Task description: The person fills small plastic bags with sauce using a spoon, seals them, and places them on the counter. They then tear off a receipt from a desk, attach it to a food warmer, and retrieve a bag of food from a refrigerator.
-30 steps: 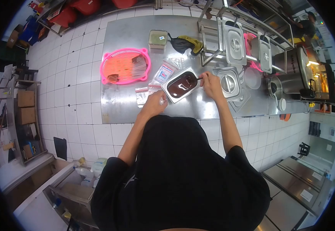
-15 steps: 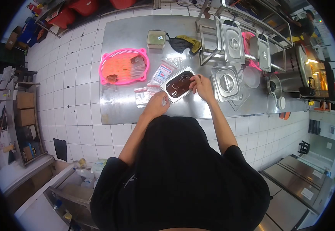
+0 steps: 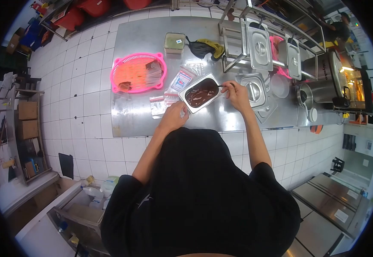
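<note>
Two hands flank a steel food pan (image 3: 195,83) of dark brown sauce (image 3: 201,94) on the table (image 3: 139,122): the right hand (image 3: 236,95) pinches a thin dark handle (image 3: 221,86); the left hand (image 3: 173,115) curls at the near-left corner, apparently steadying, grip unclear. Zip bags (image 3: 157,108) and a steel lid (image 3: 255,90) lie conveniently near.

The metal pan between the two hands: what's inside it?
Inside the metal pan is glossy, dark-brown liquid. The right hand holds a thin handle at its edge; the liquid covers the pan's bottom and anything submerged.
</note>
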Available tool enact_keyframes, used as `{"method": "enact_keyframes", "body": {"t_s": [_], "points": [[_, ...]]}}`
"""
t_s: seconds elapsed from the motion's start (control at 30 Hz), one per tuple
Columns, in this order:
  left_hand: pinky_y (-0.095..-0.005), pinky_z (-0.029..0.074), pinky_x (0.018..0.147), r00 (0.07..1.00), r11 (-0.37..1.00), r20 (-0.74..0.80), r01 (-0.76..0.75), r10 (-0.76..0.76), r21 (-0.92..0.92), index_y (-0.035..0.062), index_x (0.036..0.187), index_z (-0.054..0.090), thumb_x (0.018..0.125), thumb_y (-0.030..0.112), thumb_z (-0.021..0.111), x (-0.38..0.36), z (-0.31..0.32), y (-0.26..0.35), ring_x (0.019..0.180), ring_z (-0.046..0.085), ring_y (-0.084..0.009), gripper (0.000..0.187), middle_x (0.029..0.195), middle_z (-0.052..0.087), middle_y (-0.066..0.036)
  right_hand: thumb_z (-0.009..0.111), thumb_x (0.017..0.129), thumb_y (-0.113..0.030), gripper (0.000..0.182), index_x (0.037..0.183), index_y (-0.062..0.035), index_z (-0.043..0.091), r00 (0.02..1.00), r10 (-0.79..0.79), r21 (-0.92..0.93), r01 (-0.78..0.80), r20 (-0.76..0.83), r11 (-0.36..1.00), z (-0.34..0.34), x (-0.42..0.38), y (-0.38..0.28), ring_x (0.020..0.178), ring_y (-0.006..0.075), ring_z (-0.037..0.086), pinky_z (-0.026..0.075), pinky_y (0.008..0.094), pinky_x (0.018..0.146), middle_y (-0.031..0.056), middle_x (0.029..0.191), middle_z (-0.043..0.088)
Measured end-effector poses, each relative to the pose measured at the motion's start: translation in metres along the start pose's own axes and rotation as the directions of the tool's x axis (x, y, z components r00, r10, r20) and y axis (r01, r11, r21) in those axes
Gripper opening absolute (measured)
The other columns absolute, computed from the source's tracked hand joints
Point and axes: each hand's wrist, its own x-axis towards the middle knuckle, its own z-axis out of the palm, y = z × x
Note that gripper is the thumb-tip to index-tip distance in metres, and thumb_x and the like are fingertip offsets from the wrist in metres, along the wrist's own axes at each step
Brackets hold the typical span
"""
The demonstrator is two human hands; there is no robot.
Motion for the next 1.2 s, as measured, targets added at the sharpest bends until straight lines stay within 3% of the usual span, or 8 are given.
{"method": "enact_keyframes", "body": {"t_s": [0.17,0.33,0.43,0.63,0.83,0.93,1.03,1.2], "points": [[-0.0450,0.047,0.080,1.000,0.999,0.004,0.002,-0.002,0.053,0.0004,0.088,0.054,0.080,0.011,0.065,0.001,0.000,0.001,0.088,0.058,-0.0396,0.017,0.089,0.059,-0.019,0.046,0.103,-0.022,0.031,0.096,0.0012,0.065,0.996,-0.080,-0.392,0.088,0.036,0.916,0.002,0.001,-0.008,0.062,0.0312,0.066,0.051,0.0407,0.063,0.0122,0.068,0.068],[-0.0457,0.047,0.081,1.000,0.994,0.009,-0.009,0.008,0.111,0.0003,0.088,0.056,0.080,0.010,0.064,0.002,0.004,0.003,0.089,0.059,-0.0397,0.015,0.088,0.060,-0.019,0.042,0.102,-0.023,0.034,0.093,0.0004,0.066,0.962,0.274,-0.133,-0.271,0.000,0.953,0.007,0.012,-0.004,0.065,0.0300,0.068,0.053,0.0394,0.070,0.0106,0.065,0.069],[-0.0459,0.047,0.081,1.000,0.995,0.024,-0.013,0.010,0.099,0.0003,0.087,0.056,0.080,0.009,0.064,0.001,0.006,0.005,0.090,0.060,-0.0397,0.013,0.089,0.061,-0.020,0.042,0.103,-0.024,0.036,0.094,0.0014,0.066,0.996,0.084,-0.205,-0.074,0.039,0.976,0.024,0.006,0.012,0.062,0.0267,0.067,0.053,0.0374,0.067,0.0112,0.066,0.069],[-0.0457,0.048,0.080,1.000,0.995,0.020,-0.011,0.009,0.104,0.0002,0.087,0.057,0.081,0.009,0.064,0.001,0.006,0.006,0.090,0.060,-0.0396,0.012,0.089,0.061,-0.019,0.042,0.104,-0.022,0.034,0.096,0.0025,0.065,0.962,0.250,0.168,-0.265,0.108,0.949,0.037,-0.010,0.001,0.061,0.0134,0.062,0.050,0.0299,0.063,0.0087,0.074,0.072],[-0.0454,0.047,0.080,1.000,0.994,0.001,0.000,0.000,0.105,0.0007,0.087,0.057,0.080,0.008,0.064,-0.001,0.007,0.006,0.090,0.060,-0.0389,0.013,0.089,0.061,-0.018,0.048,0.103,-0.021,0.028,0.101,-0.0014,0.067,1.000,-0.019,0.029,0.018,0.023,0.999,0.017,0.000,0.002,0.065,0.0193,0.063,0.050,0.0334,0.066,0.0083,0.077,0.073],[-0.0454,0.047,0.080,1.000,0.996,0.003,-0.004,0.004,0.095,0.0011,0.088,0.057,0.080,0.009,0.064,0.000,0.006,0.005,0.090,0.060,-0.0384,0.013,0.089,0.061,-0.018,0.056,0.098,-0.019,0.018,0.100,-0.0062,0.069,0.960,-0.268,-0.266,0.279,0.076,0.923,0.000,0.007,-0.019,0.073,0.0313,0.062,0.051,0.0420,0.068,0.0120,0.078,0.071],[-0.0455,0.047,0.080,1.000,0.994,-0.010,-0.010,0.011,0.109,0.0016,0.089,0.057,0.080,0.009,0.065,-0.001,0.005,0.006,0.090,0.060,-0.0384,0.014,0.090,0.061,-0.017,0.056,0.097,-0.020,0.019,0.096,-0.0068,0.069,0.973,-0.189,-0.510,0.230,0.133,0.829,0.002,-0.003,-0.024,0.074,0.0312,0.063,0.050,0.0434,0.067,0.0113,0.076,0.070],[-0.0459,0.048,0.080,1.000,0.994,0.004,0.012,-0.013,0.107,0.0021,0.086,0.057,0.079,0.008,0.065,-0.002,0.010,0.006,0.090,0.060,-0.0389,0.012,0.089,0.061,-0.017,0.049,0.100,-0.024,0.028,0.094,-0.0045,0.068,0.993,-0.087,-0.403,0.112,0.080,0.908,0.013,-0.003,-0.021,0.069,0.0307,0.065,0.051,0.0414,0.066,0.0109,0.068,0.067]]}}
